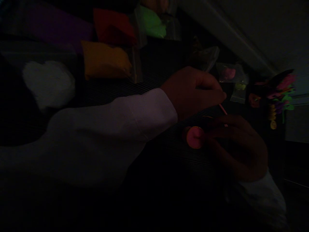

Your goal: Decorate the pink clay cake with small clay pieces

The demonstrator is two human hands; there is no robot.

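The scene is very dark. My left hand point(196, 91) reaches in from the left with thumb and fingers pinched on a thin pink strand point(222, 109). The strand runs down to my right hand point(241, 146), whose fingers are bent and drawn together. A small pale pink bit point(226, 125) shows between its fingers. Right beside those fingertips is a round pink disc point(195, 138) with a thin orange rim; whether they grip it or only touch it is too dark to tell. A thin yellowish line point(207, 116) shows just above the disc.
Clear bags of soft coloured material lie beyond: orange point(106, 61), red point(113, 27), green point(153, 22), purple point(55, 25) and white point(49, 83). Smaller bags hold pink point(229, 73) and yellow lumps point(240, 87). Colourful small shaped pieces point(277, 96) cluster at right.
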